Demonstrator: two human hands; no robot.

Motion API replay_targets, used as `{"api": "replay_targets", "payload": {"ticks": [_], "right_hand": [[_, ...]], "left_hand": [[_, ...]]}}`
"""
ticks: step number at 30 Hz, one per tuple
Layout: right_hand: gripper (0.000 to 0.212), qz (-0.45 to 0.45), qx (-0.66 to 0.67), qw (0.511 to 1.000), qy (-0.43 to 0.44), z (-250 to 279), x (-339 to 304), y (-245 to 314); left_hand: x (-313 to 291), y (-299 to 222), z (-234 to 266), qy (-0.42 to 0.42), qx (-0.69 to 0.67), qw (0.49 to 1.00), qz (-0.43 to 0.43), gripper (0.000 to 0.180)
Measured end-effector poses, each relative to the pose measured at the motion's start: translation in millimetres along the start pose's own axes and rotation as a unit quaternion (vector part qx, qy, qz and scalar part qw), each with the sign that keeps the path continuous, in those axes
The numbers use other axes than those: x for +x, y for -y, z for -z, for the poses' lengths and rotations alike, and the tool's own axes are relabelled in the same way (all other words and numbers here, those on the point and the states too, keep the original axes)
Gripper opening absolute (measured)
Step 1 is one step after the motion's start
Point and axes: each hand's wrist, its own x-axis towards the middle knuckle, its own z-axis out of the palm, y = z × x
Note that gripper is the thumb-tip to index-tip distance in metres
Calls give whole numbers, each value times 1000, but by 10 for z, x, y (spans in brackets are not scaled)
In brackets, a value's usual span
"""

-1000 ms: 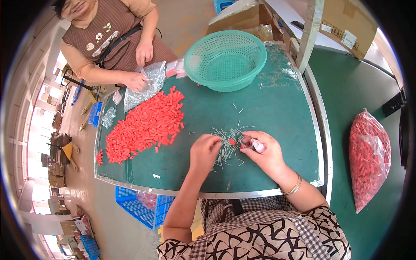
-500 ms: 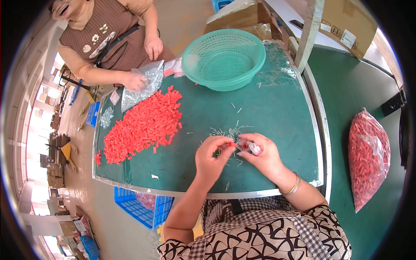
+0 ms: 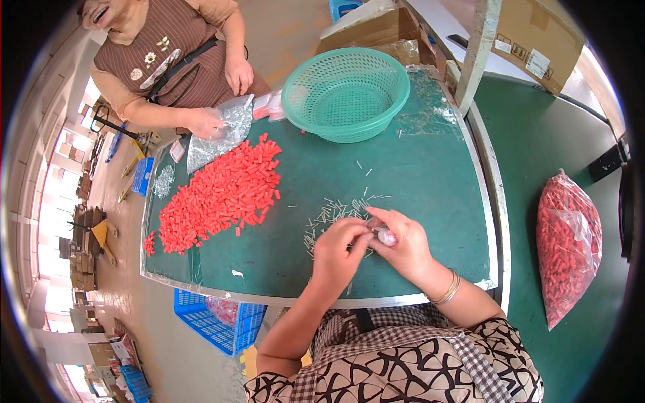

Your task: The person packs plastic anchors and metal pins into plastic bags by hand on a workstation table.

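My right hand (image 3: 407, 245) is closed around a small clear plastic bag (image 3: 386, 236), with its thumb and forefinger at the front. My left hand (image 3: 338, 250) has its fingers pinched together right against the bag; whatever lies between those fingertips is hidden. Thin silvery pins (image 3: 334, 211) are scattered on the green table just beyond and beside my hands. Further left spreads a large pile of short red plastic tubes (image 3: 225, 191).
A green plastic basket (image 3: 346, 97) stands at the table's far side. Across the table a co-worker's hand (image 3: 205, 123) is at a clear bag of small metal pieces (image 3: 225, 138). A blue crate (image 3: 218, 322) sits below the near edge; a sack of red pieces (image 3: 568, 248) lies right.
My left hand has brought its fingertips, which held a small red piece, against the bag in my right hand. My right hand has tilted slightly; more pins show between and beyond my hands.
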Motion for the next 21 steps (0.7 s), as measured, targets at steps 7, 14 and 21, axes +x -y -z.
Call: {"api": "replay_targets", "payload": {"ticks": [7,14,21], "right_hand": [[11,-140,181,973,23,79,42,-5],[3,-91,156,983,24,60,33,51],[5,-58,156,986,25,58,28,53]], "left_hand": [[46,33,185,32,5,999,3,6],[57,36,160,35,-46,997,53,10],[68,62,165,69,-28,996,49,7]]}}
